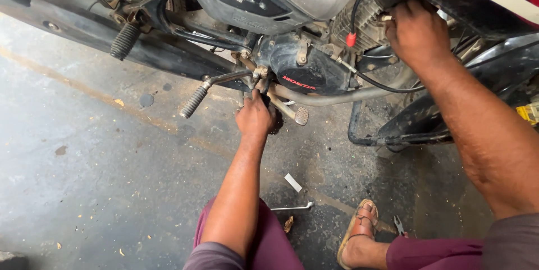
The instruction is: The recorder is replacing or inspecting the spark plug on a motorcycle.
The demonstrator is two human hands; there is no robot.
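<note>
You're crouched on a grey concrete floor (pixel 84 152), stained, with a faint yellow line running diagonally across it and bits of debris scattered about. A motorbike (pixel 314 0) fills the top edge of the view, seen from its side, low down.

Your left hand (pixel 255 117) is closed around a dark tool at the bolt (pixel 260 72) under the engine case (pixel 306 71), right where the footrest bar meets the frame. The tool is mostly hidden by your fingers, so I can't tell what kind it is. Your right hand (pixel 415 31) is up at the cylinder (pixel 365 20), fingers curled against the fins just beside the red plug cap (pixel 351 39); can't tell if it holds anything.

Count near the engine: two ribbed footpegs (pixel 193 101), one close to your left hand, the other further toward the top left corner. One brake pedal (pixel 301 115) just right of your left hand. One exhaust pipe (pixel 337 97) curving below the case.

On the floor between your legs: one thin spanner (pixel 292 207), one small white scrap (pixel 292 182) just above it, one pair of pliers (pixel 399 225) beside your sandal (pixel 357 226). One foot in view, maroon trousers on both legs.
</note>
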